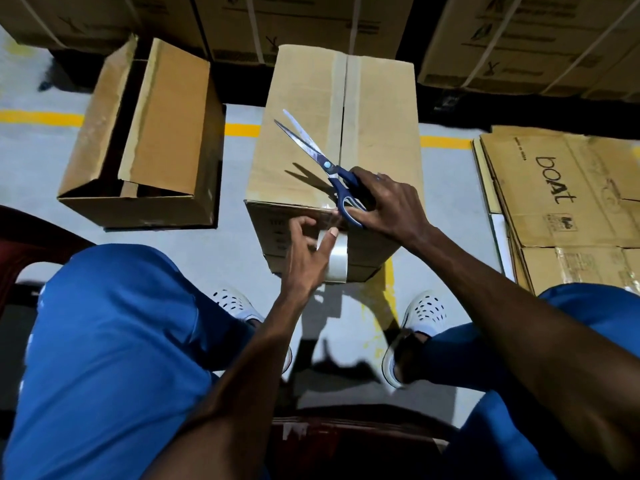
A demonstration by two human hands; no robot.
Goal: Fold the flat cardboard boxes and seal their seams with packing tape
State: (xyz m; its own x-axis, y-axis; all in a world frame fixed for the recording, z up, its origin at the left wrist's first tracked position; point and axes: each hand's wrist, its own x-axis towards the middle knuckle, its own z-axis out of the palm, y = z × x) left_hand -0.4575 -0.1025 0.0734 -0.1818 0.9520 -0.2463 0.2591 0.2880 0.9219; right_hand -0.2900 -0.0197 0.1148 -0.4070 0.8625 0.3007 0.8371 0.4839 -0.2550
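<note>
A closed cardboard box (304,133) stands on the floor between my knees, with clear tape running along its top seam. My right hand (388,206) grips blue-handled scissors (325,164) at the box's near top edge, blades open and pointing away to the left. My left hand (304,251) holds a roll of clear packing tape (337,258) against the box's near face, fingers spread over it. A stretch of tape runs from the roll up to the top edge by the scissors.
An open cardboard box (149,140) lies on the floor to the left. Flat cardboard sheets (561,195) are stacked at the right. Strapped cartons (519,39) line the back. My blue-trousered legs and white shoes (420,317) flank the box.
</note>
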